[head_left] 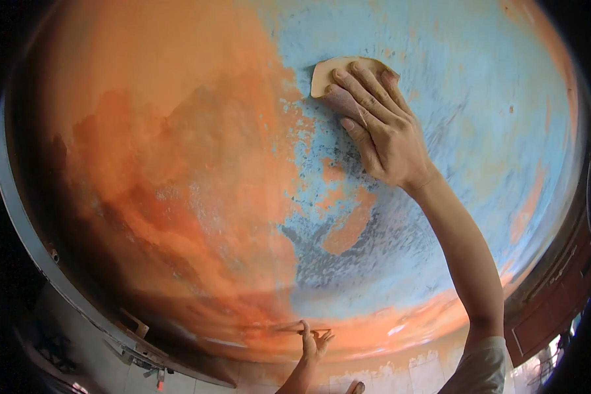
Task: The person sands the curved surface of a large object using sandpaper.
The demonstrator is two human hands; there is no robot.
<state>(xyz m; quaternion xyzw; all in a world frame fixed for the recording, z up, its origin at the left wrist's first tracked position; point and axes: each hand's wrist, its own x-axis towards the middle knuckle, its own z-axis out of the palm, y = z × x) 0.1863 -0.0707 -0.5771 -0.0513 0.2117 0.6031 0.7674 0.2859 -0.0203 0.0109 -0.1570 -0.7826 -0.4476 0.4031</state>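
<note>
My right hand presses a tan sheet, which looks like sandpaper, flat against the blue part of a large curved surface. The fingers lie over the sheet, and its edges curl out at both sides. Much lower, near the bottom edge of that surface, my left hand is raised, palm toward the camera, with its fingers apart. A thin brown strip shows beside its fingers; whether the hand touches it is unclear.
Orange coating covers the left side of the surface, with ragged orange patches in the blue. A pale metal rim curves along the left. Floor tiles show below, and a reddish-brown panel stands at lower right.
</note>
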